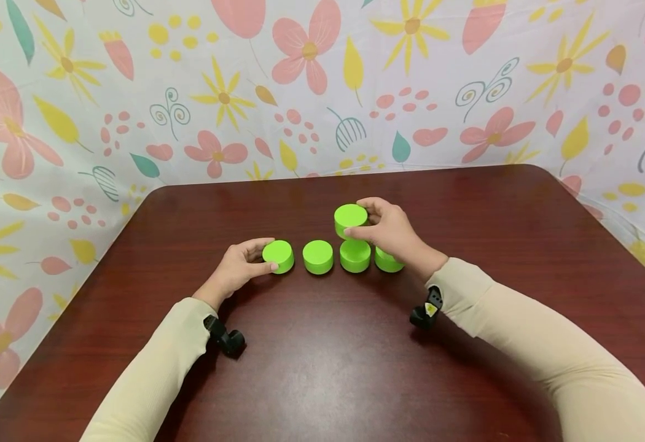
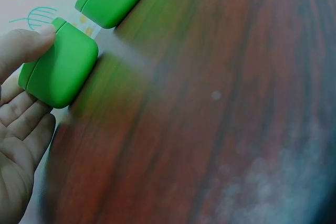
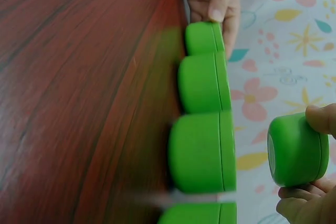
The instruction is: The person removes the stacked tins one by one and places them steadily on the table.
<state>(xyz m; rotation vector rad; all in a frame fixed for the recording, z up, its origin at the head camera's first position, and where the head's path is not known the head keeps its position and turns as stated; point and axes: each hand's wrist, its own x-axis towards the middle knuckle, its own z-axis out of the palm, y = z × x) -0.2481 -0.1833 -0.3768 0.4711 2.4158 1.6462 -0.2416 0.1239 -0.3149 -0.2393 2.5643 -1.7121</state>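
Observation:
Several round green lidded jars are in the head view, most of them in a row on the table. My left hand [image 1: 233, 269] grips the leftmost jar [image 1: 278, 256], thumb on one side and fingers on the other; it stands on the tabletop. To its right stand a second jar [image 1: 317, 256], a third [image 1: 355, 256] and a fourth [image 1: 387, 260], the last partly hidden by my right hand [image 1: 390, 230]. That hand holds another jar [image 1: 351, 220] raised off the table behind the row. The right wrist view shows this lifted jar [image 3: 296, 150] apart from the others.
The dark reddish-brown wooden table [image 1: 311, 374] has rounded far corners. Behind it hangs a white cloth [image 1: 322, 116] printed with flowers and leaves. Each wrist wears a small black camera, one at the left cuff [image 1: 225, 337], one at the right cuff [image 1: 427, 309].

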